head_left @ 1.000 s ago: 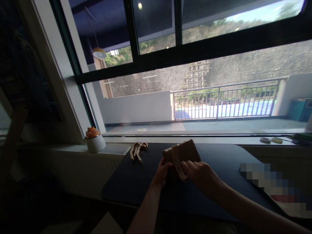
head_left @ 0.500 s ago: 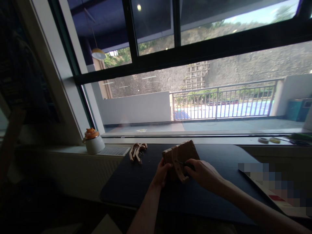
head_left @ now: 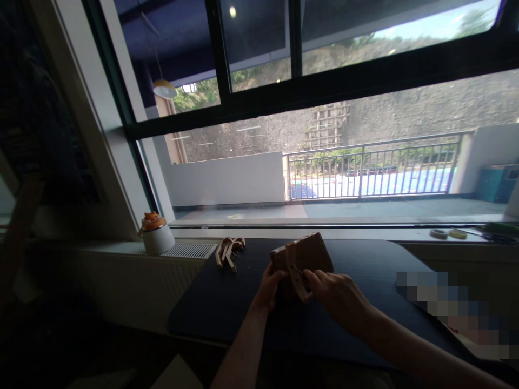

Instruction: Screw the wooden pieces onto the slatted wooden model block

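Note:
My left hand (head_left: 268,287) grips the lower left edge of a brown wooden board (head_left: 315,255), tilted up off the dark table. A pale curved wooden hook (head_left: 292,263) lies across the board's face. My right hand (head_left: 336,293) is closed at the hook's right side, round a screwdriver whose thin dark shaft (head_left: 299,270) points at the middle of the hook. Its handle is mostly hidden by my fingers. To the left, several similar curved wooden hooks (head_left: 228,250) lie in a pile, with small dark screws (head_left: 235,259) beside them.
The dark table (head_left: 211,313) has rounded corners and stands against a windowsill (head_left: 365,233). A white jar with an orange top (head_left: 157,237) is on the sill at the left. Tape rolls (head_left: 438,233) lie at the right. A blurred-out flat item (head_left: 454,313) is at the right edge.
My right hand has turned and its fingers have shifted on the screwdriver, so less of the dark handle shows. The left hand, board and hook stay nearly where they were.

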Demonstrator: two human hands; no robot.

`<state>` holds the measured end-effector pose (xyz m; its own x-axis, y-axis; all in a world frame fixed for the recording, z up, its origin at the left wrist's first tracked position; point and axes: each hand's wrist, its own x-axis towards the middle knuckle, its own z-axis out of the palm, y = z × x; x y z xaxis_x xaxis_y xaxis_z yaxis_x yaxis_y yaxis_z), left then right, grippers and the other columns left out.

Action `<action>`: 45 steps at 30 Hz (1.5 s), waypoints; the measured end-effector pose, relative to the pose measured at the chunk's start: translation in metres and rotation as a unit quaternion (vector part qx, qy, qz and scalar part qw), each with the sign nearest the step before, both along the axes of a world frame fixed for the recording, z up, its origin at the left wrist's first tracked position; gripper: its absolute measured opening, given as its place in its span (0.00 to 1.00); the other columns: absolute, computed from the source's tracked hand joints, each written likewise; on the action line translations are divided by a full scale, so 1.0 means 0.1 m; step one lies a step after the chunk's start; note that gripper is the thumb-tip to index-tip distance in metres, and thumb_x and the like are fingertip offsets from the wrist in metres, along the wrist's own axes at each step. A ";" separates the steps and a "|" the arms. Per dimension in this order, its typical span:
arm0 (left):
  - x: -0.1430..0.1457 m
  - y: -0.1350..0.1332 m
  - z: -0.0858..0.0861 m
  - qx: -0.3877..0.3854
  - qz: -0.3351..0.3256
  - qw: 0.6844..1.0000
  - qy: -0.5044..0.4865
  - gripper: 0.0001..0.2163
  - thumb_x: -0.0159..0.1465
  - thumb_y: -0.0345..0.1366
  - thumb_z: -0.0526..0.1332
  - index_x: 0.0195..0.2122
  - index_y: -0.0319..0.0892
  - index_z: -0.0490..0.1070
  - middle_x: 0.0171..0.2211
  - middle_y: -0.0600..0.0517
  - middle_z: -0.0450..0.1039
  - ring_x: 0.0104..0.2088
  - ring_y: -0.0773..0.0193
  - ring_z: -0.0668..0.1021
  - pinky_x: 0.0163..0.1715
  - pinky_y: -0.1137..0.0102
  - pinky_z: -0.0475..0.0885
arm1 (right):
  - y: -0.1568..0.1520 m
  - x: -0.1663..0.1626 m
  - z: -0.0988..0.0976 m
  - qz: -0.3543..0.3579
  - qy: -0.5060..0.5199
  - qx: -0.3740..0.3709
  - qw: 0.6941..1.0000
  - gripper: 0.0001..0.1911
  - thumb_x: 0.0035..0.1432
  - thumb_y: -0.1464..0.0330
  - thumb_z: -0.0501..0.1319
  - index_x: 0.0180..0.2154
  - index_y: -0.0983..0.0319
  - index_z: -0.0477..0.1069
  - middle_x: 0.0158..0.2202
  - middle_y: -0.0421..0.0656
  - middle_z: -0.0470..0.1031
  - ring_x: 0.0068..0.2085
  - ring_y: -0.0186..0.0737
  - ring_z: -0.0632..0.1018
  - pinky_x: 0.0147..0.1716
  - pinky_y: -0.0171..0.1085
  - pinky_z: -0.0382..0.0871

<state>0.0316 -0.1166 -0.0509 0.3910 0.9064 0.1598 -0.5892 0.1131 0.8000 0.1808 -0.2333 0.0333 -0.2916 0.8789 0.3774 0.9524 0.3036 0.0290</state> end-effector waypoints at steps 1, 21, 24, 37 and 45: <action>0.00 0.00 0.00 0.000 0.001 1.000 0.000 0.27 0.46 0.30 0.68 0.49 0.42 0.69 0.35 0.50 0.77 0.37 0.56 0.78 0.40 0.66 0.71 | 0.01 0.01 -0.01 -0.013 0.032 -0.011 0.999 0.14 0.57 0.78 0.52 0.43 0.64 0.70 0.35 0.48 0.77 0.34 0.43 0.78 0.29 0.37 0.63; 0.01 0.00 0.00 0.004 0.011 1.000 0.006 0.29 0.45 0.30 0.70 0.50 0.42 0.68 0.36 0.49 0.77 0.39 0.55 0.78 0.41 0.65 0.70 | 0.03 -0.01 0.07 0.033 -0.102 0.055 0.993 0.14 0.53 0.84 0.52 0.37 0.63 0.68 0.31 0.45 0.74 0.30 0.40 0.75 0.26 0.36 0.58; 0.01 -0.02 0.02 0.010 0.011 1.000 0.003 0.31 0.44 0.30 0.70 0.52 0.43 0.67 0.37 0.49 0.77 0.38 0.55 0.78 0.41 0.65 0.71 | 0.06 0.02 0.03 0.027 -0.067 0.040 0.997 0.12 0.55 0.82 0.53 0.36 0.63 0.68 0.30 0.44 0.75 0.29 0.40 0.76 0.25 0.36 0.57; 0.01 0.01 -0.01 0.023 0.012 1.000 0.002 0.27 0.48 0.28 0.67 0.51 0.42 0.68 0.37 0.49 0.77 0.40 0.54 0.78 0.41 0.65 0.71 | 0.14 0.14 -0.07 -0.059 0.089 -0.038 0.994 0.13 0.64 0.63 0.50 0.35 0.61 0.70 0.29 0.42 0.78 0.30 0.39 0.79 0.23 0.33 0.60; 0.01 0.01 -0.01 0.015 0.001 1.000 0.001 0.26 0.47 0.28 0.68 0.49 0.41 0.69 0.36 0.49 0.77 0.41 0.54 0.78 0.42 0.65 0.71 | 0.00 -0.02 0.07 0.012 -0.089 0.013 0.996 0.19 0.55 0.83 0.51 0.46 0.66 0.69 0.35 0.50 0.75 0.34 0.44 0.76 0.27 0.38 0.62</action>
